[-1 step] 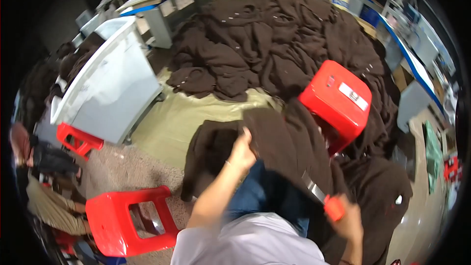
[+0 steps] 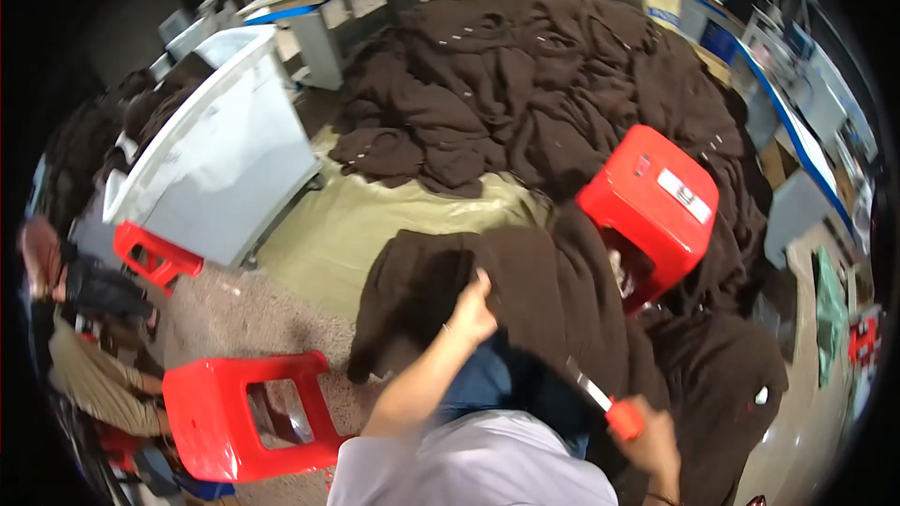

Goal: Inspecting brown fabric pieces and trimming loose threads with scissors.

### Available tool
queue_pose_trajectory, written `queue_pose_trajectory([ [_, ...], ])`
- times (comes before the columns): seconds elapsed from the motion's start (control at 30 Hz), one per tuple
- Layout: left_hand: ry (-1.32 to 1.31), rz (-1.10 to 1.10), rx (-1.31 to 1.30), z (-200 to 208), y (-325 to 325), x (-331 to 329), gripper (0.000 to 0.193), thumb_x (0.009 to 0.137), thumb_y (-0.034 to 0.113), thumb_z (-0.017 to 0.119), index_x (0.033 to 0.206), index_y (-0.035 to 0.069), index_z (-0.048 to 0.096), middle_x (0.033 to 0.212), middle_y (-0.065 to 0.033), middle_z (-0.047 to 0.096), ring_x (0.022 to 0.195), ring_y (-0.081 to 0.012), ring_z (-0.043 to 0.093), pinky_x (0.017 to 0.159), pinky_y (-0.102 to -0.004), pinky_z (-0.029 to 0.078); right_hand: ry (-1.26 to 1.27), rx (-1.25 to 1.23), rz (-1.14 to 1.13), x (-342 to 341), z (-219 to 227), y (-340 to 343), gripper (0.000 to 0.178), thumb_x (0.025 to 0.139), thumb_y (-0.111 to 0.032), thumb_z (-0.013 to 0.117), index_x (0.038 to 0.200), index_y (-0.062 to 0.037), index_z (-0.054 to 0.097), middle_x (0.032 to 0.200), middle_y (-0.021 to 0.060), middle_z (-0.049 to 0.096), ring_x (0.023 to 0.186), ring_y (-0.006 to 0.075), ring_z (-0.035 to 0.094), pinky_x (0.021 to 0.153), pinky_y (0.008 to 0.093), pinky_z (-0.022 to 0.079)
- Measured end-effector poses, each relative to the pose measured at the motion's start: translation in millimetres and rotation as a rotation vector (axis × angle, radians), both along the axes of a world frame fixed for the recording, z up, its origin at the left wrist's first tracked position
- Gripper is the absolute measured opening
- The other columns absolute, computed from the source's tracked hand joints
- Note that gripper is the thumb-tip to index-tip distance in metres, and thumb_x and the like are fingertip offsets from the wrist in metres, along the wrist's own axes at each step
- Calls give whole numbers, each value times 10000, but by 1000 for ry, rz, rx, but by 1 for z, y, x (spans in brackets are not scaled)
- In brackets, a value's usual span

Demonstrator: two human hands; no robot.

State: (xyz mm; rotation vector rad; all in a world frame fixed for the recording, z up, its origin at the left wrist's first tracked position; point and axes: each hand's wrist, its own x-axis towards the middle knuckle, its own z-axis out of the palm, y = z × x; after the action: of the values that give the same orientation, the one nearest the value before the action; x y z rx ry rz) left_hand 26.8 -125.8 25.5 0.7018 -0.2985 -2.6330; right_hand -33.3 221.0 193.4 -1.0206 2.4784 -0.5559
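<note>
A dark brown knitted garment (image 2: pixel 544 272) is spread over my lap and knees, its folds running off to the right. My left hand (image 2: pixel 472 312) is closed in a pinch on the garment, thumb uppermost. In my right hand (image 2: pixel 653 440) is a pair of scissors (image 2: pixel 625 418) with a red-orange handle. Their narrow silver blade end points up and left, over the cloth near my lap. I cannot tell whether the blades are apart or touch the cloth. More brown cloth (image 2: pixel 717 365) lies in a heap beside my right arm.
Beyond my knees a large pile of brown garments (image 2: pixel 525 75) lies by a yellowish sheet (image 2: pixel 328 234). One red stool (image 2: pixel 652 192) leans in the cloth at right; another stool (image 2: pixel 211 412) stands at left. A white bin (image 2: pixel 225 131) is far left. People (image 2: pixel 89 375) sit at the left edge.
The view has shifted slightly. My left hand has come a little nearer to me with the garment; my right hand has moved slightly left with the scissors.
</note>
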Motion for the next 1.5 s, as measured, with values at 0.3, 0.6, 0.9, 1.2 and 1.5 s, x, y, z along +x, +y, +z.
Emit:
queue_pose_trajectory([
  [0.3, 278, -105, -154, -11, -31, -53, 474, 982, 439, 528, 1208, 27, 584, 1174, -120, 646, 1101, -281, 622, 965, -455, 498, 74, -358, -26, -17, 5, -4, 317, 842, -93, 724, 1121, -1, 603, 987, 159, 649, 903, 287, 651, 820, 343, 514],
  [0.6, -555, 21, -620, -85, -25, 4, 254, 975, 268, 586, 1119, 65, 638, 986, -59, 642, 883, -202, 591, 730, -409, 514, -1036, 45, -6, 41, -31, -68, 470, 990, -166, 552, 1426, -57, 415, 1468, 109, 438, 1223, 204, 513, 998, 358, 493],
  [0.9, -781, 106, -1077, -127, 71, 146, 174, 865, 191, 646, 957, 45, 665, 900, -68, 667, 870, -176, 631, 787, -322, 500, -247, -202, 216, 6, -76, -109, 461, 969, -192, 606, 1375, -1, 501, 1085, 163, 580, 831, 190, 622, 786, 318, 531],
  [1.2, -1002, 128, -906, -143, 80, 181, 152, 836, 178, 620, 906, 65, 694, 864, -80, 703, 837, -204, 675, 772, -318, 518, -139, -213, 295, 10, -91, -105, 459, 953, -184, 628, 1358, 8, 530, 1336, 184, 582, 1219, 270, 563, 1064, 334, 391],
  [1.5, -1027, 43, -1045, -125, 82, 182, 209, 861, 202, 650, 1001, 49, 682, 973, -125, 701, 965, -254, 660, 871, -356, 504, -171, -334, 273, 14, -97, -100, 410, 957, -165, 625, 1331, -9, 564, 1282, 186, 618, 1149, 281, 615, 999, 324, 455],
])
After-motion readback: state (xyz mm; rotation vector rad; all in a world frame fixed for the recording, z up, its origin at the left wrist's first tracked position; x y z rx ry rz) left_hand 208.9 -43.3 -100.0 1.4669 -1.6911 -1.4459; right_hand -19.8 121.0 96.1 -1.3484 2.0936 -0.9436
